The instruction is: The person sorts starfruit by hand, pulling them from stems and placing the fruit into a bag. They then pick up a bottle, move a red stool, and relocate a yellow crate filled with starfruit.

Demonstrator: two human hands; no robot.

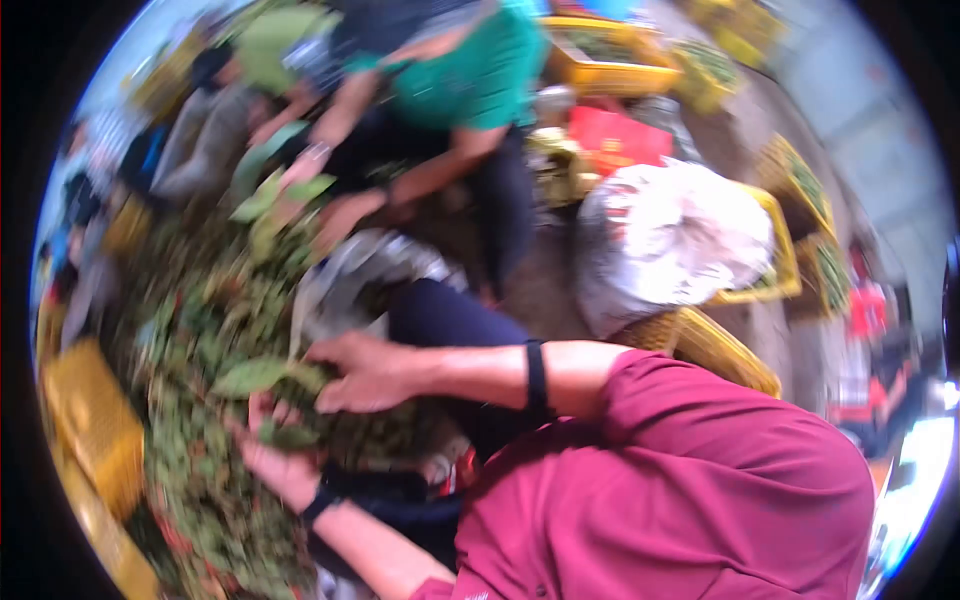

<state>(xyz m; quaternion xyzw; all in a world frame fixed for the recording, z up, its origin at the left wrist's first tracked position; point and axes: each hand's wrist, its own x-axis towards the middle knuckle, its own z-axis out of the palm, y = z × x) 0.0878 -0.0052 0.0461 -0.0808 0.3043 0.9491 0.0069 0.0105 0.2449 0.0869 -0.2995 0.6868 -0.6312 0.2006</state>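
Note:
My right hand (365, 372) is closed, with fingers and thumb pinching the end of a broad light-green leaf (248, 378) that points out over the pile. Just below it, my left hand (283, 465) is turned palm up, its fingers curled around a darker green leaf (288, 436). Motion blur softens the fingertips. Under and beyond both hands spreads a large heap of leafy cuttings (200, 490), green with reddish and brown bits. A whitish plastic bag (345, 280) stands open close to my right hand, beside my knee.
A co-worker in a green shirt (460, 80) bends over the heap, hands holding leaves (285, 205). More people sit farther back. Yellow baskets (95, 425) line the left edge. To the right stand a stuffed white sack (670, 240), a red bag (620, 140) and yellow crates (610, 70).

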